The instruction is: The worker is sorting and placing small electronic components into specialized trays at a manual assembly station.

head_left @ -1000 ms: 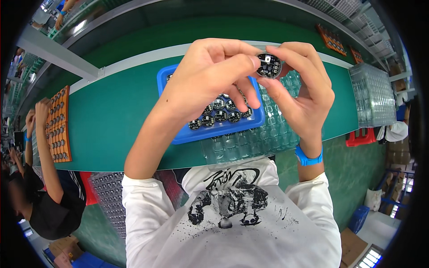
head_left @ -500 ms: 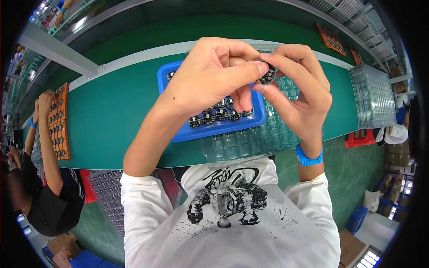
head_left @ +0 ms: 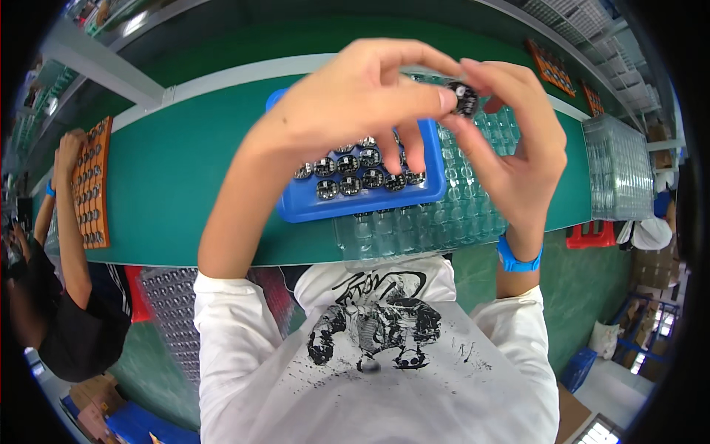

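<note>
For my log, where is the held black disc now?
The black disc is right of centre, high in the head view, held between the left hand and right hand.

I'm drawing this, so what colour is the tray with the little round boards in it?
The tray is bright blue, seen best in the head view.

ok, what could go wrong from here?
Drop: the round black part is held by fingertips of the left hand and right hand, appearing above the clear tray; it might slip.
Smudge: the left thumb overlaps the part's face and could mark it.
Knock: the left hand's lower fingers hang over the discs in the blue tray; they may brush them.
</note>
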Motion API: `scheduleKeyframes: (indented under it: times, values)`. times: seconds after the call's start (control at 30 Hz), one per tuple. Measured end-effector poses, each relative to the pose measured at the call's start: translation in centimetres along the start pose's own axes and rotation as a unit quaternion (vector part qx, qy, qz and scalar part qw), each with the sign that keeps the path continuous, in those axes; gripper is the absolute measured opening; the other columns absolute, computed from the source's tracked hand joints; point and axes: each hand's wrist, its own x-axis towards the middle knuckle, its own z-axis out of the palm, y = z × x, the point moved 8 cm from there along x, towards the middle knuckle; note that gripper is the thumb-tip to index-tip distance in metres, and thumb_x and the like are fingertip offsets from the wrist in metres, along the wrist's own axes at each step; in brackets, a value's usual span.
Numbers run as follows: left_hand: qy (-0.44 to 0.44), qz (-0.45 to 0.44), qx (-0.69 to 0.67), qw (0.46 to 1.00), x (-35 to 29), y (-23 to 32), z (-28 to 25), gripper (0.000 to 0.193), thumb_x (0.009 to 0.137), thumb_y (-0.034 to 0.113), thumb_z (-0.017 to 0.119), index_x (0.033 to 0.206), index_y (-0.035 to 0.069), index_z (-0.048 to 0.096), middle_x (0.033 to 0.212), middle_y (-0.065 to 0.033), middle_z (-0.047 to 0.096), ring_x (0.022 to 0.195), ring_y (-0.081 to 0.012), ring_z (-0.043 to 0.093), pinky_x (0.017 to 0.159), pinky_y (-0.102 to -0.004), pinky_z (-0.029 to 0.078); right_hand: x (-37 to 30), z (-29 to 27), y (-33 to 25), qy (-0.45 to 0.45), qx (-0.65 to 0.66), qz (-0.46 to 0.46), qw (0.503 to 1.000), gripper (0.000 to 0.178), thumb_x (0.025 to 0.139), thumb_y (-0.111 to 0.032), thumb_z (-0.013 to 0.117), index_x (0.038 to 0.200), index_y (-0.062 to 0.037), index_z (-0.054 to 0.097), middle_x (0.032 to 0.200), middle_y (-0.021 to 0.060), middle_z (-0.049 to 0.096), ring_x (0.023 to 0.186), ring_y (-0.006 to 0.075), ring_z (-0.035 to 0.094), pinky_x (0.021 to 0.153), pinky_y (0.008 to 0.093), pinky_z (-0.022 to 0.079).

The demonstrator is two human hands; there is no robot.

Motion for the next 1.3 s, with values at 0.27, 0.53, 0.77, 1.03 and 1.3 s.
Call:
scheduleKeyframes:
  times: [0.27, 0.53, 0.77, 1.03, 1.3]
  values:
    - [0.125, 0.14, 0.021, 0.982, -2.2, 4.2, -6.8, 0.055, 0.09, 0.02, 0.054, 0.129, -0.012, 0.033, 0.114, -0.0246, 0.055, 0.069, -0.0196, 0.065, 0.051, -0.0242, 0.052, -2.4, 6.0, -1.6, -0.114, 0.086, 0.065, 0.988, 0.038, 0.066, -0.002, 0.076, 0.101, -0.0023, 0.062, 0.097, 0.0119, 0.064, 0.082, 0.0216, 0.06, 0.064, 0.0287, 0.046]
    - [0.172, 0.242, 0.113, 0.948, -3.9, 5.3, -8.7, 0.043, 0.087, 0.028, 0.057, 0.109, -0.008, 0.05, 0.11, -0.0207, 0.056, 0.07, -0.0186, 0.064, 0.052, -0.0255, 0.05, -5.5, 13.6, -3.7, -0.144, 0.12, 0.029, 0.982, 0.036, 0.063, -0.005, 0.076, 0.095, -0.0022, 0.061, 0.09, 0.0103, 0.062, 0.078, 0.0281, 0.058, 0.065, 0.036, 0.048]
    - [0.2, 0.232, 0.117, 0.945, -5.6, 4.3, -10.2, 0.043, 0.087, 0.028, 0.056, 0.109, -0.008, 0.051, 0.109, -0.0204, 0.056, 0.07, -0.0186, 0.064, 0.053, -0.0258, 0.05, -5.8, 14.3, -3.9, -0.138, 0.113, 0.034, 0.983, 0.035, 0.062, -0.005, 0.077, 0.093, -0.0024, 0.061, 0.088, 0.0097, 0.062, 0.078, 0.0275, 0.057, 0.066, 0.036, 0.047]
    - [0.206, 0.23, 0.122, 0.943, -5.7, 3.2, -11.0, 0.042, 0.088, 0.029, 0.056, 0.108, -0.008, 0.051, 0.108, -0.0199, 0.057, 0.07, -0.0186, 0.064, 0.053, -0.026, 0.05, -5.9, 14.7, -3.7, -0.145, 0.11, 0.044, 0.982, 0.036, 0.062, -0.006, 0.078, 0.093, -0.002, 0.061, 0.087, 0.0091, 0.063, 0.077, 0.0269, 0.057, 0.065, 0.0354, 0.047]
    - [0.214, 0.229, 0.139, 0.939, -6.0, 3.0, -11.3, 0.042, 0.088, 0.029, 0.056, 0.107, -0.008, 0.052, 0.107, -0.0195, 0.057, 0.07, -0.0186, 0.064, 0.054, -0.0263, 0.05, -5.5, 14.4, -3.9, -0.176, 0.094, 0.033, 0.979, 0.038, 0.062, -0.006, 0.08, 0.095, -0.0008, 0.061, 0.093, 0.0109, 0.063, 0.082, 0.0277, 0.057, 0.07, 0.0343, 0.048]
